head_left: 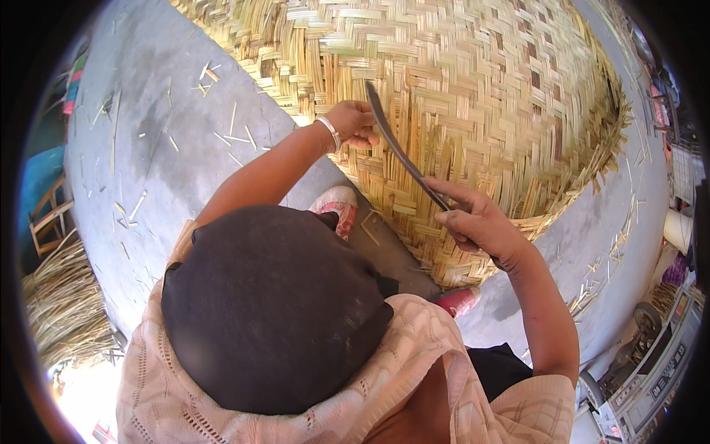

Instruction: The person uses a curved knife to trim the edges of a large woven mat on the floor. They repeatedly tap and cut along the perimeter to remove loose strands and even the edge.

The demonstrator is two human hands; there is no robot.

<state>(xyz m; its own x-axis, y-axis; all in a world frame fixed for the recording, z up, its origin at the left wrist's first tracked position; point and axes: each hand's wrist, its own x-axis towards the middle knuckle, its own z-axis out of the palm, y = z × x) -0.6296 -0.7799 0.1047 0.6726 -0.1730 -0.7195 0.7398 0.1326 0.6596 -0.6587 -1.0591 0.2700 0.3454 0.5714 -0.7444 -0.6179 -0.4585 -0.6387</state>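
Note:
A large woven mat [473, 111] of pale yellow and brown split strips spreads ahead of me, its right side curving up to a ragged rim. My right hand [473, 218] is closed round the grip end of a curved knife [399, 152], with the index finger stretched along it. The dark, narrow blade arcs up and to the left above the mat, its tip just past my left hand [353, 124]. At the mat's left edge, that hand has its fingers curled together next to the blade. Whatever they pinch, if anything, is too small to make out.
Cut slivers lie scattered on the grey floor [177, 140] to the left. A bundle of long strips [63, 303] sits at far left near a wooden chair [50, 218]. A parked vehicle [654, 370] stands at lower right. A dark rounded shape [274, 311] blocks the lower middle.

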